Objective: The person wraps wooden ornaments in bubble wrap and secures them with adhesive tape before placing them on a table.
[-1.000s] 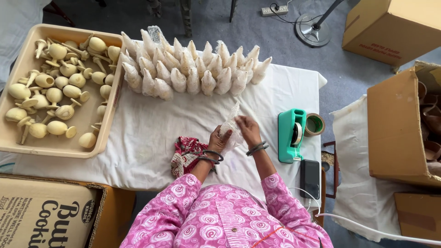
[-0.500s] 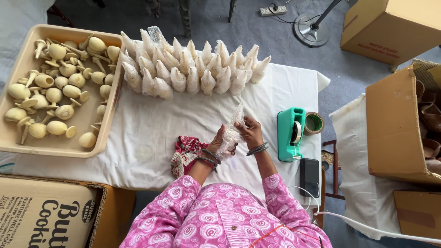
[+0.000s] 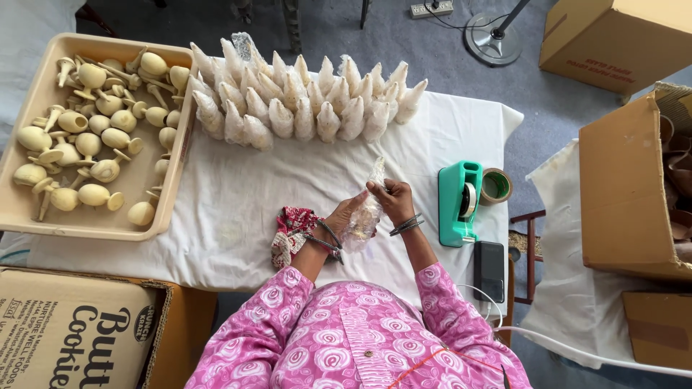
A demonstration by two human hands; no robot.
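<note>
Both my hands hold one clear bubble-wrap bundle above the white-covered table. My left hand cups its lower, rounder end. My right hand pinches the wrap higher up, where it narrows to a twisted tip pointing away from me. What is inside the wrap is hidden. A red patterned cloth lies just left of my left wrist.
Several wrapped bundles lie in rows along the table's far side. A beige tray of pale wooden goblet-shaped pieces sits left. A green tape dispenser, tape roll and black phone lie right. Cardboard boxes stand around.
The bundle has been turned and lifted slightly in my hands; my right hand has shifted up along the wrap toward its narrow end. Everything on the table stays put.
</note>
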